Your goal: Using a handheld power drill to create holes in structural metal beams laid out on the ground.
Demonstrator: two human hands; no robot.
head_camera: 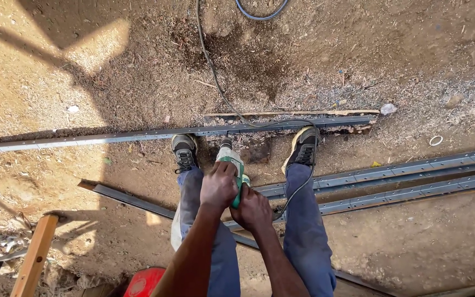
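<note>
While both hands grip it, green drill (231, 165) points down-forward at steel bar (138, 135)

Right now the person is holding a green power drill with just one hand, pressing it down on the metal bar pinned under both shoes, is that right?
Not quite: both hands grip the green power drill, the left hand on top and the right hand beside it. The rest holds: the head view shows the drill pointing down at the metal bar, with both shoes on it.

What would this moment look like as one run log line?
left hand: grip on green drill | right hand: grip on drill | drill: pointing down at steel bar | feet: on bar | ground: dirt
</note>
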